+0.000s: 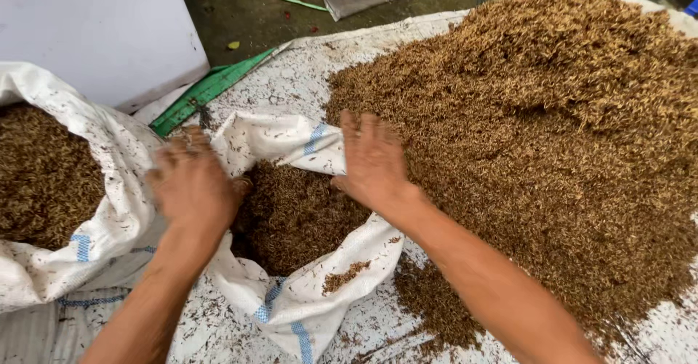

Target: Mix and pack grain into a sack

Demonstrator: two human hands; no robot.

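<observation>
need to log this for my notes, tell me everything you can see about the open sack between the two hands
The open sack is white woven plastic with blue stripes, dirty and speckled. It lies slumped on a white sheet, its mouth rolled back and wide open, partly filled with brown grain. The left hand is at its left rim, the right hand lies at its right rim against the big grain pile. A fuller sack sits to its left.

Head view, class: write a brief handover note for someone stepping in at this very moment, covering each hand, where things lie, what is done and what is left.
Left hand: open, on the near rim of the open woven sack.
Right hand: open, flat at the sack's far rim, against the grain heap.
Done: the sack is partly filled with brown grain; a second sack at left looks nearly full.
Left: most grain is on the white sheet.
</observation>
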